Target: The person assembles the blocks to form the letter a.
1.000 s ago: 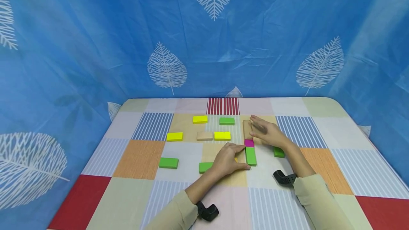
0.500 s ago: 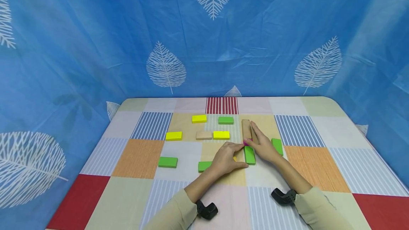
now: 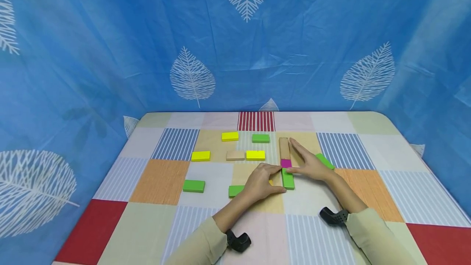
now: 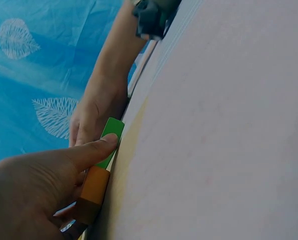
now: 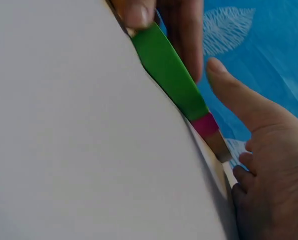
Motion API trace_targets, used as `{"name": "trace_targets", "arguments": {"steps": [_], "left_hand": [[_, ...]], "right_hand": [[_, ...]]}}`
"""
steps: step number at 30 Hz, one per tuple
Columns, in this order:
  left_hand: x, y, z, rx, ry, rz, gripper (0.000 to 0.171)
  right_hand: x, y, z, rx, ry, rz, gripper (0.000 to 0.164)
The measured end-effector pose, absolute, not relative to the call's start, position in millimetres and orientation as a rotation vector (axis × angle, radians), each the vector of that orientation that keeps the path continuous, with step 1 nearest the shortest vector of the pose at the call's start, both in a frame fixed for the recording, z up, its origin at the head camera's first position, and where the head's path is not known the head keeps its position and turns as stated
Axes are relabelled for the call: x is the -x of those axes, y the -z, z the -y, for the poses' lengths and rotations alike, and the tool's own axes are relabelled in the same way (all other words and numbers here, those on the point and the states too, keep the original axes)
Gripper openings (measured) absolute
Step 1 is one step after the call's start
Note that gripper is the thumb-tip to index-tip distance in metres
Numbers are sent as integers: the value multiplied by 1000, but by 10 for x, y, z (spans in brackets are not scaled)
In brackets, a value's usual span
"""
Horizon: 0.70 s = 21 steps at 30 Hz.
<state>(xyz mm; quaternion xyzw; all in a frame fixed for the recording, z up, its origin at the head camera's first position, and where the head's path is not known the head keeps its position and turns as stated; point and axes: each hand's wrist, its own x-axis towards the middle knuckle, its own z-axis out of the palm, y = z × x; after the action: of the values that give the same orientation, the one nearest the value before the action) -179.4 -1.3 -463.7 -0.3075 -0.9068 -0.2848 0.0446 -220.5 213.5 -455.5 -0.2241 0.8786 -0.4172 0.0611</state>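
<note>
The left grip (image 3: 259, 184) stands at the left side of the green block (image 3: 288, 179), its thumb and forefinger apart, one toward each end of it. The left wrist view shows the thumb lying on this block; whether the two digits really pinch it, I cannot tell. An orange block (image 4: 92, 192) sits just beside this thumb.

The right grip (image 3: 312, 166) is spread wide and holds nothing; in the right wrist view its thumb is apart from the blocks.

So the green block lies to the right of the left grip, which is the nearer one, and to the lower left of the right grip. Its long axis runs almost up the frame, in one line with the magenta block (image 3: 285, 163) and the wooden block (image 3: 284, 148) above it. Farther out, a yellow block (image 3: 255, 156) lies crosswise on the bench (image 3: 136, 224), at upper left of the hands.
</note>
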Motion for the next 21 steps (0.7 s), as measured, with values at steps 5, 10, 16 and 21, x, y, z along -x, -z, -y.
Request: {"name": "trace_targets", "arguments": {"steps": [5,10,16,21], "left_hand": [[1788,4657,7,947,867,2763,66],[1779,4663,3,944,861,2760,66],[1761,4655,0,926,865,2767,67],[1763,4650,-5,921,879,2785,67]], "right_hand": [[2371,4666,-2241,753,1147,-2643,107],[2458,4704,-2261,793,1065,-2658,110],[2484,4704,-2255,811,992,-2675,109],[2485,4701,-2254,816,993,-2673,107]]}}
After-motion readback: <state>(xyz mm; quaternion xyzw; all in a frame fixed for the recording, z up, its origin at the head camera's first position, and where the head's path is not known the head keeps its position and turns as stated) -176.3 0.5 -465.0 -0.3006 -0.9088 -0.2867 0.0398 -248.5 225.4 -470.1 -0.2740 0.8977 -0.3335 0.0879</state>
